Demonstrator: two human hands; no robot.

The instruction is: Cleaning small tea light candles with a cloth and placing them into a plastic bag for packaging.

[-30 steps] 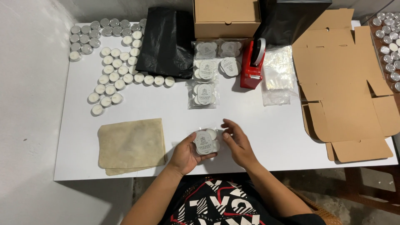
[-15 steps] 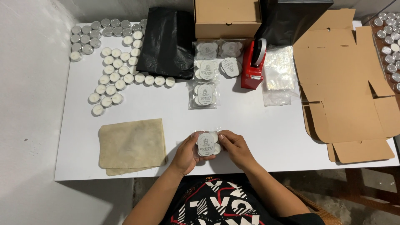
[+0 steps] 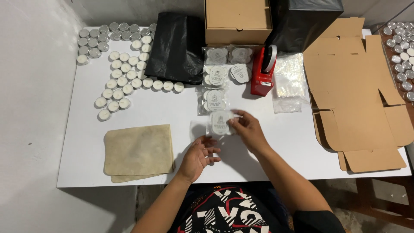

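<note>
My right hand (image 3: 248, 128) reaches forward over the white table (image 3: 293, 142) and grips a clear packet of tealight candles with a white label (image 3: 221, 122) at its right edge. The packet lies just below a row of similar finished packets (image 3: 214, 100). My left hand (image 3: 199, 154) hovers nearer to me with fingers spread and nothing in it, just right of a beige cloth (image 3: 138, 149).
Loose tealights (image 3: 123, 80) cover the far left of the table. A black plastic bag (image 3: 177, 47), a closed cardboard box (image 3: 238, 19), a red tape dispenser (image 3: 263, 71), clear bags (image 3: 288, 82) and flat cardboard box blanks (image 3: 358, 95) lie further back and right. More tealights (image 3: 401, 47) sit far right.
Both hands held the packet close to me before. Now my right hand has carried it forward toward the row of packets, and my left hand has let go.
</note>
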